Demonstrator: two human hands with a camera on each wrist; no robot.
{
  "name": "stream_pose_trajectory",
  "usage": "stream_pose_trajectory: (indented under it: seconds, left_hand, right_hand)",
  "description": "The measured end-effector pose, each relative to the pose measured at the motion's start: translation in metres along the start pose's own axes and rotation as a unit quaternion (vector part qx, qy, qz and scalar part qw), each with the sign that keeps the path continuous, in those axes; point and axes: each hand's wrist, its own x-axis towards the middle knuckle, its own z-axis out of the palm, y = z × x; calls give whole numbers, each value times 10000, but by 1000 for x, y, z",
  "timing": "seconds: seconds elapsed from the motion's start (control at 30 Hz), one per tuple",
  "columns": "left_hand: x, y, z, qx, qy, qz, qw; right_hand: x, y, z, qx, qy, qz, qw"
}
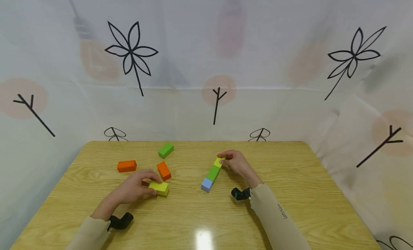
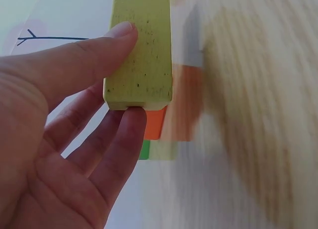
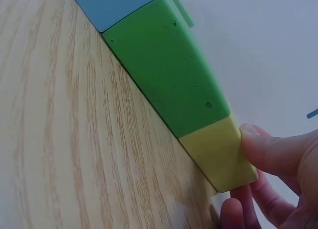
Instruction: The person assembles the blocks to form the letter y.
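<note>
My left hand (image 1: 133,186) grips a yellow rectangular block (image 1: 159,188) at the left front of the group. Its thumb lies along one face of that block, and a fingertip touches one end in the left wrist view. Whether this block rests on the table, I cannot tell. Further right, a row of blocks lies end to end on the table: a blue block (image 1: 207,184) nearest me, a green block (image 1: 213,173) in the middle, a small yellow block (image 3: 219,152) farthest away. My right hand (image 1: 237,162) pinches the small yellow block, which touches the green one.
Behind my left hand lie an orange block (image 1: 164,171), another orange block (image 1: 127,166) further left, and a loose green block (image 1: 166,150) towards the back. The wooden table (image 1: 284,171) ends at a patterned cloth (image 1: 180,110). Each wrist carries a small black camera.
</note>
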Motion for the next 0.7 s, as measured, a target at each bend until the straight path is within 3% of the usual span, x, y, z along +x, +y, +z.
stream_pose_trajectory:
  seconds: [0.4, 0.7]
  left_hand:
    - [18, 12, -2, 59, -73, 103, 9999]
    - [34, 21, 0, 263, -138, 391, 9988]
  right_hand:
    - [-1, -1, -1, -107, 34, -31, 9999]
    - [1, 1, 0, -162, 30, -165, 9997]
